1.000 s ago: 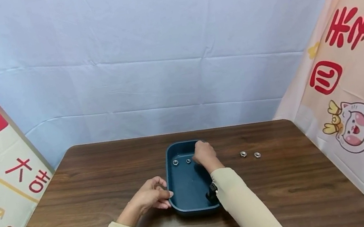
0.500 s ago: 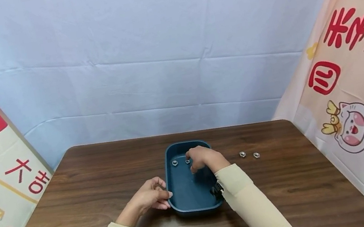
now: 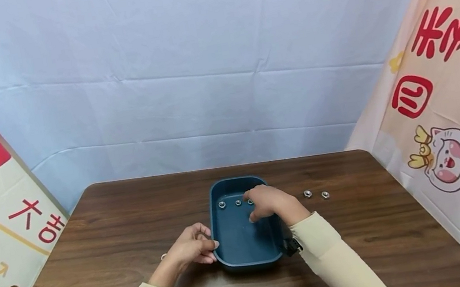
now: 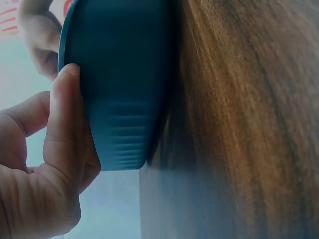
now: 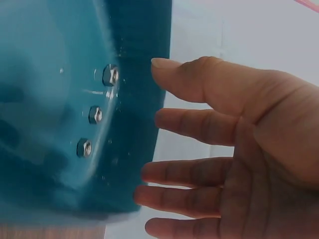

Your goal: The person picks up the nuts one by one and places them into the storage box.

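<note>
Inside a dark blue rectangular tray (image 3: 247,247), three metal hex nuts lie in a row near the far end: a left nut (image 3: 222,205), a middle nut (image 3: 238,203) and a right nut (image 3: 250,202) partly covered by fingers. My left hand (image 3: 190,246) holds the tray's left side, thumb at the rim. The left wrist view shows that hand (image 4: 60,144) against the outer wall. My right hand (image 3: 269,204) hovers over the tray's right side. In the right wrist view, this hand (image 5: 214,129) has spread, fairly straight fingers and nothing in it.
To the right of the tray, two more hex nuts lie on the table: one nearer (image 3: 307,194) and one farther right (image 3: 325,195). The brown wood-grain table (image 3: 131,210) backs onto a pale cloth (image 3: 185,95). Printed banners hang at both sides.
My right hand first moved left to the middle nut, then drew back right. The right nut, earlier covered by the hand, now shows. My left hand and the tray have stayed put.
</note>
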The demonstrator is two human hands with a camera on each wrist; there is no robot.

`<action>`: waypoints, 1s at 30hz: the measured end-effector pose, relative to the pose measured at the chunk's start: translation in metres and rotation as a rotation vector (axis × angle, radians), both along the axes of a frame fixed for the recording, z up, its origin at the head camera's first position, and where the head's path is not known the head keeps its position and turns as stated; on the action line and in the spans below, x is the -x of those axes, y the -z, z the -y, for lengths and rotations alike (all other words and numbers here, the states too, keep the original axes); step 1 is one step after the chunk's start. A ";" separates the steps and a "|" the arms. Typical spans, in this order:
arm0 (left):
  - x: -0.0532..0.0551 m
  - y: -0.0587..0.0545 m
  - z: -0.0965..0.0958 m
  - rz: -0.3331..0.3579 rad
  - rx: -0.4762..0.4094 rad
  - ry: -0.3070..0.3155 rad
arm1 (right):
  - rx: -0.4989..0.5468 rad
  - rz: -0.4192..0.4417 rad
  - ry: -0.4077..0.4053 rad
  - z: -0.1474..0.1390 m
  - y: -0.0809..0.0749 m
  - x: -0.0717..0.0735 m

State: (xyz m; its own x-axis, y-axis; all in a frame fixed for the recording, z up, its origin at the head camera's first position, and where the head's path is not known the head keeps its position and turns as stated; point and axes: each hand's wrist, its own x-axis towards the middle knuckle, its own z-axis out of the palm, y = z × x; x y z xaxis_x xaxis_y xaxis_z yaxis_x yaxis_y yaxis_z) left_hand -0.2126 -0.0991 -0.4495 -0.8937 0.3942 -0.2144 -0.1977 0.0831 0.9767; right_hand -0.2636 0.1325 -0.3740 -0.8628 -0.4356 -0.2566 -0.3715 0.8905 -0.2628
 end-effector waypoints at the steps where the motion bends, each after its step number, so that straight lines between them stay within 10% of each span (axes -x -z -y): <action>1: 0.000 0.000 0.000 0.001 0.003 0.000 | -0.003 -0.010 0.003 -0.002 -0.001 -0.001; 30: 0.012 0.006 0.003 0.021 -0.017 0.034 | 0.016 -0.110 0.087 -0.053 0.004 -0.015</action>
State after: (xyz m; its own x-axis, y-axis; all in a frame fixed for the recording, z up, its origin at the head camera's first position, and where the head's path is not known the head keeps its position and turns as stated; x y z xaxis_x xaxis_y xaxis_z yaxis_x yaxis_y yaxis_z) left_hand -0.2243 -0.1020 -0.4560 -0.8750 0.4281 -0.2261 -0.2155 0.0739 0.9737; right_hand -0.2482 0.1860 -0.3785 -0.9199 -0.3614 -0.1521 -0.3205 0.9166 -0.2392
